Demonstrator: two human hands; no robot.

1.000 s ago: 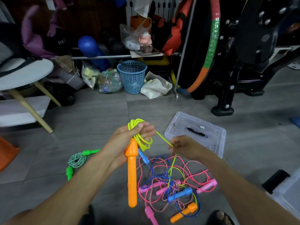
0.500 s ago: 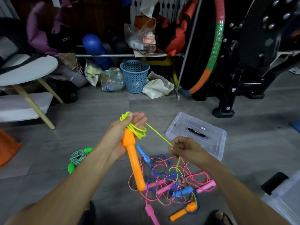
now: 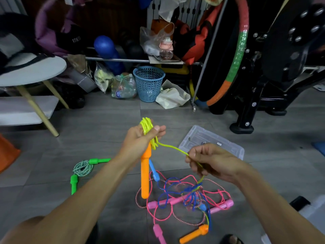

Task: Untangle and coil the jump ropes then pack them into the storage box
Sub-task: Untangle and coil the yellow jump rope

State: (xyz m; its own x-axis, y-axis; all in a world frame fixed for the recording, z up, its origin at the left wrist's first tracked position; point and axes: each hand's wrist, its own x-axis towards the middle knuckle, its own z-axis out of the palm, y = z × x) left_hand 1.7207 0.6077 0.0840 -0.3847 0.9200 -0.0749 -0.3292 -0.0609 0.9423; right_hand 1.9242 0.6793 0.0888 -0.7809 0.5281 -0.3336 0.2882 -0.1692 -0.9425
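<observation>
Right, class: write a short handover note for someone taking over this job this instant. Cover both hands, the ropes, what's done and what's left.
Left hand grips the yellow rope's coils and orange handle.
Right hand pinches the yellow cord's free length.
Done: green rope lies coiled on the floor.
Left: finish the yellow coil, free the blue and pink ropes from the tangle, pack everything in the box; only a clear lid is plainly in view.

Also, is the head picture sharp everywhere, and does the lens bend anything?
Head view: the hands, left and right, and the yellow rope are fairly sharp; the picture goes soft and smeared toward the edges; dim, even light, no glare; the wide lens curves the floor lines and the hoop.
</observation>
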